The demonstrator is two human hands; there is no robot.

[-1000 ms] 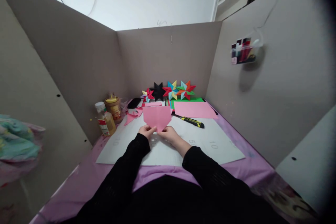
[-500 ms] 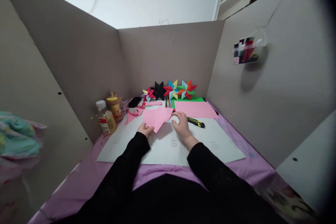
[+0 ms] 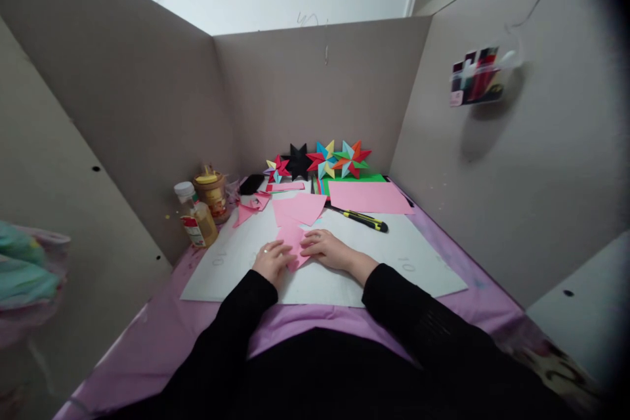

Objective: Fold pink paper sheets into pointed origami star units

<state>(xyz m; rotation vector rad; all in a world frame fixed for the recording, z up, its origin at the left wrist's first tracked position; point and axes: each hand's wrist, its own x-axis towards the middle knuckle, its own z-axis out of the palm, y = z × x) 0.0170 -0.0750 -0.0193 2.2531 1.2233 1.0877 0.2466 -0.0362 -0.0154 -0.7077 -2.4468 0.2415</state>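
Observation:
A small piece of pink paper (image 3: 291, 237) lies on the white board (image 3: 325, 285) in front of me, one corner pointing toward me. My left hand (image 3: 272, 261), with a ring on one finger, grips its left edge. From the right, my right hand (image 3: 329, 249) has bent fingers closed on the opposite edge; the thumb is mostly hidden. Just beyond the fingers rest overlapping loose pink sheets (image 3: 302, 209). A black and yellow utility knife (image 3: 364, 219) sits to the right of them.
Folded pink pieces (image 3: 250, 207) lie at the left, near a glue bottle (image 3: 197, 220) and a brown jar (image 3: 212, 193). A large pink sheet (image 3: 371, 197) covers part of a green sheet. Coloured paper stars (image 3: 325, 159) stand against the back panel (image 3: 319, 88).
The larger pink sheets held by my left hand now lie on the board. Both hands have come closer together and nearer me, onto a smaller pink piece. The view has shifted slightly.

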